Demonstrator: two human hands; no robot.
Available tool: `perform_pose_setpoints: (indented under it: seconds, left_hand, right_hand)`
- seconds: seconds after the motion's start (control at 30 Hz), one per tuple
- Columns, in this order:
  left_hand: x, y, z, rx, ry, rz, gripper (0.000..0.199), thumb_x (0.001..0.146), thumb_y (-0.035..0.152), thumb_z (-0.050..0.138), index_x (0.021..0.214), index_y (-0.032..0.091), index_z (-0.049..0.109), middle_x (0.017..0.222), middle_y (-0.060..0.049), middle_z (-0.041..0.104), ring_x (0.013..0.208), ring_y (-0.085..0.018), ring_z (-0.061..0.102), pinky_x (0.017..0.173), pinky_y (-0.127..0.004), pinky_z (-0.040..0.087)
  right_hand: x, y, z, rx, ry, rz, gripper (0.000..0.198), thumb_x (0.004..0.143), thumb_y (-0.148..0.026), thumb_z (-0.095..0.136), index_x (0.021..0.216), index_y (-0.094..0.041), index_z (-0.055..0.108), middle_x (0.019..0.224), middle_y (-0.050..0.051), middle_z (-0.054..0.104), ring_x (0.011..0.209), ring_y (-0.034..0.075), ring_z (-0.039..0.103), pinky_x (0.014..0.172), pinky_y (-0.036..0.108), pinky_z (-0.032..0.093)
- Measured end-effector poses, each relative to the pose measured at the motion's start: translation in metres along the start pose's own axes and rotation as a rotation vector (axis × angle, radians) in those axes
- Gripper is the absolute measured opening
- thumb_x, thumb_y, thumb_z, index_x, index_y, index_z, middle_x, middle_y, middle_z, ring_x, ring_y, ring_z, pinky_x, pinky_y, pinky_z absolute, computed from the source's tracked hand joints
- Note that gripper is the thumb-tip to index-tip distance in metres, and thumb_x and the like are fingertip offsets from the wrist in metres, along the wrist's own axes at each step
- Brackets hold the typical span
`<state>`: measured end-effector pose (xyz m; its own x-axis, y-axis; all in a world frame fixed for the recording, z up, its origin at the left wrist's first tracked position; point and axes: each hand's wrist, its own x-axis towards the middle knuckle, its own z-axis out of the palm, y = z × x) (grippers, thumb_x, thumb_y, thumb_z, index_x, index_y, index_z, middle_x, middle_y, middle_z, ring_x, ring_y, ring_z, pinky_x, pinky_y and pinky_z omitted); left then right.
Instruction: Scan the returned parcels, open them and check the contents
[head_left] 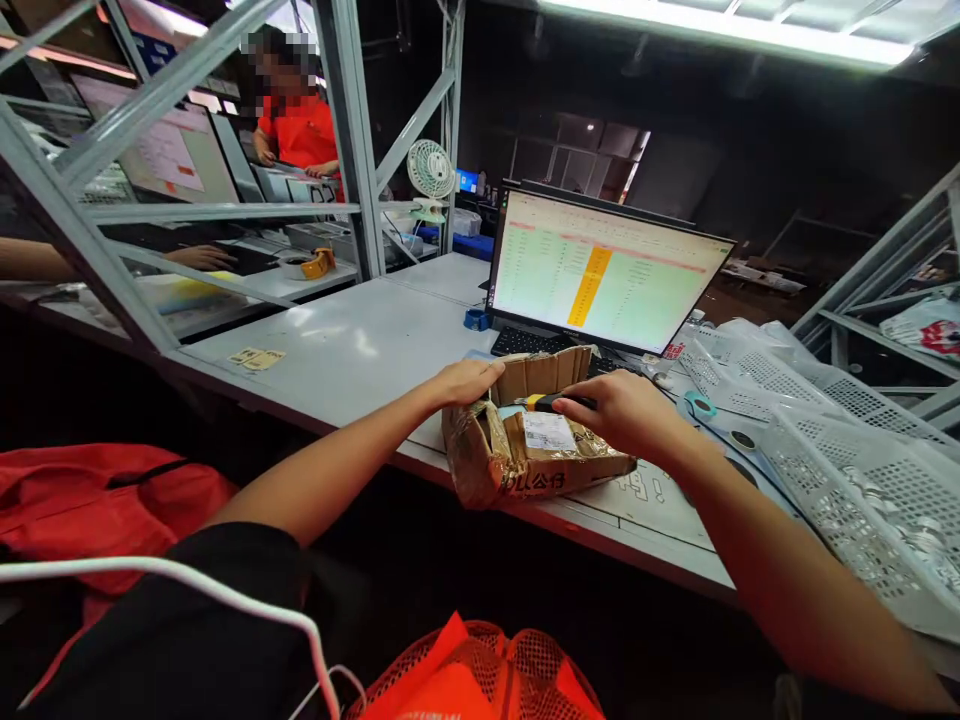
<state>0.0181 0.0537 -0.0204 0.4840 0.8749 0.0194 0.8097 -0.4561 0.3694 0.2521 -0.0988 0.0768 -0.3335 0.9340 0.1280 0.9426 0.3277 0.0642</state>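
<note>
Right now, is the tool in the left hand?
No, the right hand holds the tool, while the left hand grips the cardboard box.

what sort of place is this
Probably a warehouse or packing workstation: a taped cardboard box is in hand, a monitor shows a spreadsheet-like table, and metal racking stands around the desk.

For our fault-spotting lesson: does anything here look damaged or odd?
Yes: the cardboard box on the table, steadied by the left hand, looks damaged: it is creased and crumpled, its tape wrinkled.
</note>
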Motion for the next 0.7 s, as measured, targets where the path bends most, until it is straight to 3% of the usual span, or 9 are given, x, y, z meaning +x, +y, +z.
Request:
perform_pose_setpoints:
  seconds: [0.07,0.17,0.3,0.5,0.6,0.7]
  left_hand:
    - [0.000,0.000,0.001,0.002,0.005,-0.005,0.085,0.104,0.064,0.009,0.137,0.013,0.068,0.143,-0.021,0.066,0.132,-0.037,0.062,0.108,-0.046,0.048]
    - [-0.002,0.001,0.001,0.007,0.010,-0.008,0.082,0.105,0.062,0.009,0.133,0.014,0.070,0.140,-0.020,0.068,0.130,-0.036,0.063,0.106,-0.044,0.048]
    - [-0.001,0.002,0.001,0.016,0.018,-0.020,0.076,0.106,0.057,0.012,0.131,0.015,0.071,0.140,-0.018,0.069,0.128,-0.034,0.065,0.103,-0.042,0.049]
    - [-0.002,0.007,0.002,0.036,0.025,-0.034,0.078,0.106,0.055,0.010,0.131,0.012,0.070,0.139,-0.020,0.068,0.127,-0.035,0.064,0.103,-0.043,0.049]
    - [-0.007,0.009,0.002,0.045,0.034,-0.032,0.081,0.106,0.055,0.008,0.132,0.010,0.070,0.139,-0.022,0.068,0.129,-0.036,0.063,0.106,-0.044,0.047]
    - [-0.011,0.010,0.002,0.040,0.037,-0.022,0.082,0.106,0.057,0.007,0.134,0.012,0.069,0.140,-0.021,0.068,0.129,-0.036,0.063,0.106,-0.044,0.047]
  right_hand:
    - [0.009,-0.020,-0.004,-0.028,-0.037,-0.090,0.049,0.105,-0.060,0.049,0.102,-0.026,0.084,0.087,0.009,0.078,0.078,0.023,0.069,0.065,0.032,0.040]
    - [0.029,-0.034,-0.001,-0.096,-0.121,-0.094,0.051,0.103,-0.060,0.053,0.093,-0.019,0.082,0.085,0.013,0.075,0.074,0.023,0.068,0.064,0.033,0.042]
    - [0.047,-0.030,0.002,-0.165,-0.134,-0.060,0.054,0.102,-0.062,0.053,0.087,-0.018,0.080,0.084,0.013,0.074,0.073,0.023,0.067,0.062,0.033,0.042]
    - [0.046,-0.032,0.001,-0.201,-0.158,-0.032,0.054,0.103,-0.061,0.051,0.089,-0.018,0.081,0.083,0.013,0.074,0.072,0.023,0.067,0.060,0.033,0.042]
    - [0.038,-0.020,0.006,-0.202,-0.137,-0.030,0.054,0.104,-0.060,0.049,0.094,-0.019,0.082,0.086,0.014,0.075,0.077,0.026,0.069,0.065,0.035,0.044]
    - [0.022,0.014,0.013,-0.280,-0.126,0.077,0.047,0.104,-0.056,0.053,0.095,-0.019,0.081,0.091,0.017,0.076,0.082,0.028,0.070,0.070,0.037,0.045]
